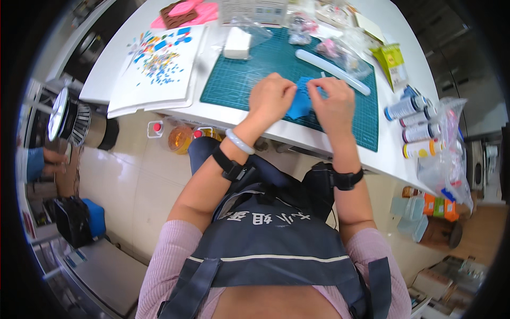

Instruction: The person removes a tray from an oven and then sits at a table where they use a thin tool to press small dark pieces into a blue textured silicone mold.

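1. A thin blue sheet (300, 105) is held over the green cutting mat (228, 85), close to the middle of the mat's near edge, between the two hands.
2. By the right hand (334, 103), the sheet's upper right part is pinched between thumb and fingertips. The left hand (272, 98) is narrowed, fingertips at the sheet's left edge; whether material is gripped there cannot be told.
3. For good handling, the sheet is probably best supported evenly from both sides and pinched lightly, since such thin material could stretch or tear. Wrists are best kept clear of the counter's near edge.
4. Beyond the right hand, toward the mat's right edge, a white rolling pin (333, 72) is laid diagonally. Small coloured pieces (159, 64) are scattered on a white board (125, 103) at the counter's left edge; capped bottles (419, 133) are grouped along its right edge.
5. The sheet's upper edge is partly covered by fingers, and its material and underside cannot be made out. The fingertips are blurred, and contents of the clear bags (348, 58) are obscured by glare.
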{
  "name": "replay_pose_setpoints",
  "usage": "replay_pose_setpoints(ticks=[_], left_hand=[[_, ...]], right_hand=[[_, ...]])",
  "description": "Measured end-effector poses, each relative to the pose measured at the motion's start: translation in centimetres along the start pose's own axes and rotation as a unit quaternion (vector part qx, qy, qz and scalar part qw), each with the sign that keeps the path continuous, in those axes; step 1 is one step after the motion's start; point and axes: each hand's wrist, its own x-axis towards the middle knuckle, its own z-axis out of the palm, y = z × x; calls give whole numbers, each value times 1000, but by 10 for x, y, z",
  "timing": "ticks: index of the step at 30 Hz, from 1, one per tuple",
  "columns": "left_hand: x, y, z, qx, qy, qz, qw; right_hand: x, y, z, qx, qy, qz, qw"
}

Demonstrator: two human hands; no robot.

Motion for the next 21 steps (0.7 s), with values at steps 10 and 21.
replay_pose_setpoints(ticks=[10,21], left_hand=[[0,-5,2,-60,53,7,997],[-5,-10,1,-16,70,-8,997]], right_hand=[[18,-8,5,-72,-201,-31,976],[9,-14,12,-62,-111,-114,985]])
